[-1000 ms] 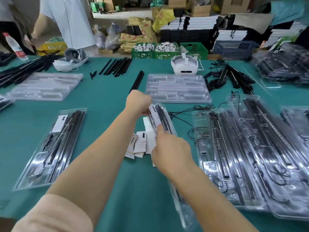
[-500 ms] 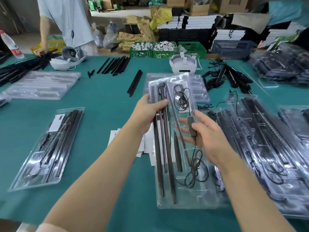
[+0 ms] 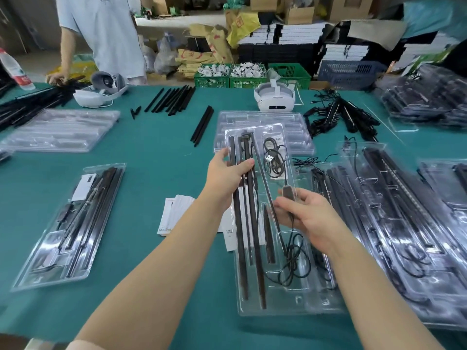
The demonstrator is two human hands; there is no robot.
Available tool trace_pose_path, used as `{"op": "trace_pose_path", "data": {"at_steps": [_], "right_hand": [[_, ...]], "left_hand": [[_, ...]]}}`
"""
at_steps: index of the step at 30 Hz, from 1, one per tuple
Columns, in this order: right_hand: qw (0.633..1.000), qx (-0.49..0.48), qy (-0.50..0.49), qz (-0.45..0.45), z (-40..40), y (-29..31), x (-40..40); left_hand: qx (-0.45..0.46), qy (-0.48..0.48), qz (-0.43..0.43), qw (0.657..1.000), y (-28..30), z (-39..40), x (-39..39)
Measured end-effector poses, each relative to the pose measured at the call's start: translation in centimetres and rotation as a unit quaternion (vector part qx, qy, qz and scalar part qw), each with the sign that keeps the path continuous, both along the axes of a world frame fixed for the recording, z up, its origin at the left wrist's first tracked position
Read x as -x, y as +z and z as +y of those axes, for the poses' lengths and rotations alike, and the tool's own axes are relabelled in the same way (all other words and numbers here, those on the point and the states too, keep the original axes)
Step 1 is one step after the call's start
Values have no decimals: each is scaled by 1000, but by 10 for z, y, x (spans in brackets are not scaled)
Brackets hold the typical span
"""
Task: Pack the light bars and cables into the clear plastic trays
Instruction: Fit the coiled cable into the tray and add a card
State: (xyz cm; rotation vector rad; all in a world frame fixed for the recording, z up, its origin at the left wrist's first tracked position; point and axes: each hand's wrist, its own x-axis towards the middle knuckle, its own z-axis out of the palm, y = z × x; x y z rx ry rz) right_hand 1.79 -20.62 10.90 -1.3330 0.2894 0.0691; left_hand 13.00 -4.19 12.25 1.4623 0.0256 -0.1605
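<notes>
Across my teal counter (image 3: pixel 156 152) a white headset (image 3: pixel 275 97) sits at the far edge, and a second headset (image 3: pixel 101 90) lies tipped to the far left. A water bottle (image 3: pixel 15 70) with a red label stands at the left edge. Small white paper cards (image 3: pixel 174 213) lie fanned in front of me. Beyond the counter I see green crates (image 3: pixel 250 78) holding small white parts, a blue crate (image 3: pixel 350 72), yellow bags (image 3: pixel 214 46), stacked boxes (image 3: pixel 295 34), and a person in a pale shirt (image 3: pixel 106 34).

Clear plastic tray (image 3: pixel 271 303) held lengthwise above teal counter, black light bars (image 3: pixel 249 238) seated along left channels, coiled black cable (image 3: pixel 274 157) in upper-right pocket
</notes>
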Motion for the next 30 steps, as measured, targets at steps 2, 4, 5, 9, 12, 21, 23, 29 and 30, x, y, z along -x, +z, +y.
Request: {"op": "trace_pose_path", "data": {"at_steps": [2, 4, 5, 9, 12, 21, 23, 29, 30], "right_hand": [[1000, 22, -4, 13, -2, -2, 2], [999, 28, -34, 18, -2, -5, 2], [998, 27, -47, 23, -3, -6, 2], [997, 19, -68, 42, -5, -12, 0], [996, 26, -72, 38, -5, -15, 0], [989, 100, -98, 39, -24, -22, -5], [984, 143, -96, 50, -35, -30, -6], [915, 385, -73, 94, -45, -51, -11], [886, 449, -65, 94, -43, -51, -12]], "left_hand": [[3, -2, 2, 1000, -1, -2, 0], [2, -10, -2, 1000, -3, -4, 1], [-8, -16, -6, 1000, -4, -5, 2], [-55, -26, -35, 998, -4, -10, 4], [-62, -27, -31, 997, -6, -12, 2], [-217, -29, -39, 975, -26, -5, 4], [-436, -16, -133, 890, -39, 8, 6], [-681, -48, -165, 712, -85, 53, 11], [-689, -51, -162, 704, -90, 59, 12]]}}
